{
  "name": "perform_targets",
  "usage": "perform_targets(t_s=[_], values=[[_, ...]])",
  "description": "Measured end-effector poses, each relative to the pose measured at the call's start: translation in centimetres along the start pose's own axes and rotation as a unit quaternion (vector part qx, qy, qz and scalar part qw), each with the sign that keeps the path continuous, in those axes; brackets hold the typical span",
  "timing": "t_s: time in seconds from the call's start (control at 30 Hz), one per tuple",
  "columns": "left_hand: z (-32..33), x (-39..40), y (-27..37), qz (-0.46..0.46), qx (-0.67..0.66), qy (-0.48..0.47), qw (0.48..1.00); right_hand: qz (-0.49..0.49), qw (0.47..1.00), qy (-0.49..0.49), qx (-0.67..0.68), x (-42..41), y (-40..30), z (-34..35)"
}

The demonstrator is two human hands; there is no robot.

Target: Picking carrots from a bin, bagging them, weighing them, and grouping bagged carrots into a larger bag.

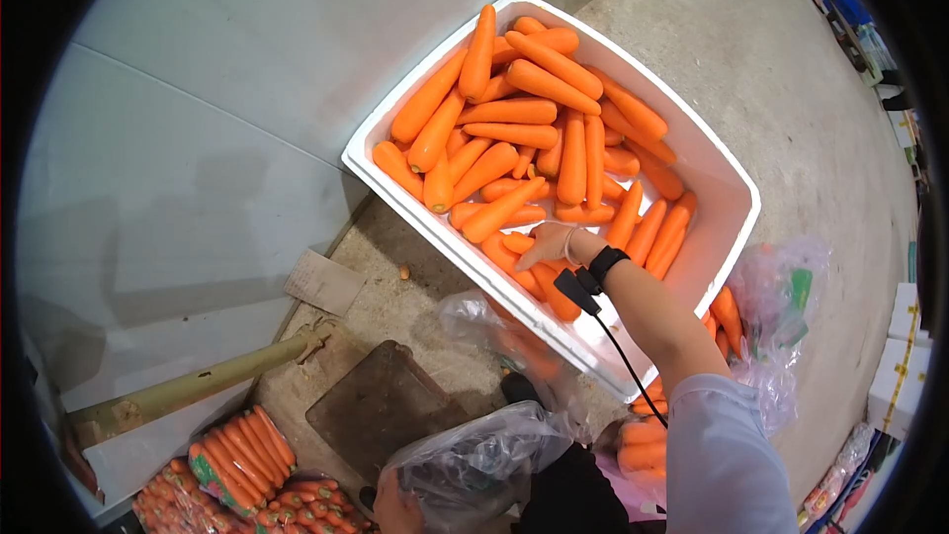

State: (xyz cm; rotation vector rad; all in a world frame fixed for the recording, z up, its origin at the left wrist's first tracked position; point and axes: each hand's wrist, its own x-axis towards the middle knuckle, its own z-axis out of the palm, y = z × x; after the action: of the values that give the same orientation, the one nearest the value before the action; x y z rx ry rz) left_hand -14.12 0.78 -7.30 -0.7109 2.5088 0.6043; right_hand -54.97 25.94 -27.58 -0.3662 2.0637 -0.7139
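Note:
A white foam box (734, 185) holds many loose orange carrots (511, 111). My right hand (545, 243) reaches into its near part, fingers curled around a carrot (517, 242); a black strap with a cable is on that wrist. Low in the view, my left hand (398, 504) grips the edge of a clear plastic bag (482, 452), its fingers partly hidden. More carrots show through clear plastic (519, 341) beside the box's near wall.
Packed bags of carrots (241, 456) lie at the lower left. A dark square slab (378, 408) rests on the floor near a metal wall (222, 126). Pinkish plastic bags (778, 311) with carrots are right of the box. White boxes (901, 363) stand far right.

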Motion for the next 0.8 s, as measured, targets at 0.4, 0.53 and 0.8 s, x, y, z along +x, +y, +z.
perform_targets(t_s=[0.4,0.53,0.8], values=[[0.5,-0.5,1.1,0.009,-0.008,0.019,1.000,0.016,0.983,-0.145,0.114,-2.0,-2.1,-1.0],[1.0,-0.3,1.5,0.028,-0.029,0.018,0.999,0.022,0.952,-0.187,0.241,-1.7,0.1,-1.5],[2.1,-0.4,0.3,0.093,-0.024,0.089,0.991,-0.027,0.927,-0.263,0.267,-4.4,-2.0,-0.3]])
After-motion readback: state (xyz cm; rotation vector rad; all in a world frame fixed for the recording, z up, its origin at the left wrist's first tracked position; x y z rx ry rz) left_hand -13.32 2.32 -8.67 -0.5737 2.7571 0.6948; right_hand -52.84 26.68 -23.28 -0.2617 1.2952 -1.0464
